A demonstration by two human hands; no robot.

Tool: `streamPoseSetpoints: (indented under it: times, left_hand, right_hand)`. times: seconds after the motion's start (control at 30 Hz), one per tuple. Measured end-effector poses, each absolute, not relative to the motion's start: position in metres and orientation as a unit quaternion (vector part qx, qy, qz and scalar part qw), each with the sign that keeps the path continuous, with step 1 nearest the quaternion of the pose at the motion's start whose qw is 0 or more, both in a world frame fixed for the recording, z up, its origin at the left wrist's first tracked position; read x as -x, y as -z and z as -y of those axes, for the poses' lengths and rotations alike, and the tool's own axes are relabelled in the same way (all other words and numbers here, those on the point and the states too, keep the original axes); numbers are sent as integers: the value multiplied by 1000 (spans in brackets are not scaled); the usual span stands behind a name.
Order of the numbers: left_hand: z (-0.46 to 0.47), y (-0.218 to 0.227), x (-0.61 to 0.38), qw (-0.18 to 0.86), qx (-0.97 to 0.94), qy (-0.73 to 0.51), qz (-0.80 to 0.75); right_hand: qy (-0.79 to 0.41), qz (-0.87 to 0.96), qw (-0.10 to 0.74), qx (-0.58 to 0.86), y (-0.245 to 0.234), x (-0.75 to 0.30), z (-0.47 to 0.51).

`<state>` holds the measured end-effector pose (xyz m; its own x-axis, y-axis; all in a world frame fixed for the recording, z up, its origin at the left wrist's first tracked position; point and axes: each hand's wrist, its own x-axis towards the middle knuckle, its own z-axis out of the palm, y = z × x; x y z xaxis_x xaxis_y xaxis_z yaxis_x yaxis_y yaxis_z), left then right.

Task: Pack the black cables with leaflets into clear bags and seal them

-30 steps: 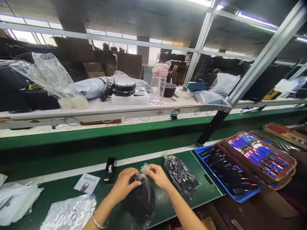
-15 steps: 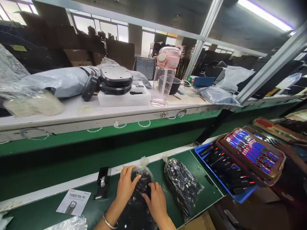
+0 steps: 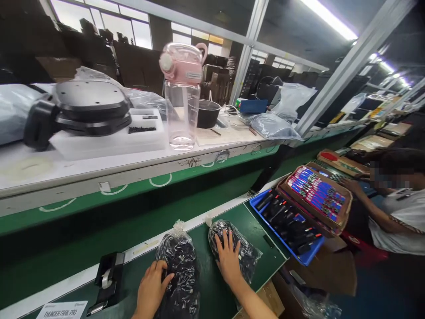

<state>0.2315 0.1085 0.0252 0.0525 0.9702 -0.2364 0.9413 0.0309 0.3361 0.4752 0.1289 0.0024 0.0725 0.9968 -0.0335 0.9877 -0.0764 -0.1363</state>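
Observation:
A clear plastic bag of black items [image 3: 182, 270], knotted at its top, lies on the green bench. My left hand [image 3: 152, 283] rests against its left side, fingers bent and thumb apart, not gripping it. To the right is a second knotted plastic bag of black items [image 3: 249, 257]. My right hand [image 3: 229, 259] lies spread over that one, palm down, with its fingers apart. What exactly the bags hold is hard to make out through the wrinkled plastic. Left of my left hand stands a black tape dispenser [image 3: 106, 281], near a printed leaflet [image 3: 63, 310].
A blue tray [image 3: 308, 258] of black devices stands at the right, with a cardboard box of blue and red parts [image 3: 318, 195] on it. Beyond sits another person [image 3: 398, 217]. The raised shelf holds a pink-lidded bottle [image 3: 182, 97] and a white foam block [image 3: 109, 146].
My right hand has moved from the left bag onto the right bag and spread out. My left hand has slid down the left bag's side. The view has turned right.

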Motion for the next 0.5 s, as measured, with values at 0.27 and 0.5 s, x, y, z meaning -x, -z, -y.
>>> streamPoseSetpoints:
  times: [0.27,0.5]
  left_hand:
    - [-106,-31,-238,182,-700,7,-691]
    - [-117,-46,-239,221,-711,57,-665]
  right_hand:
    - [-45,655,2,755,-9,-546,-195]
    - [-167,802,46,572,-37,-444,-159]
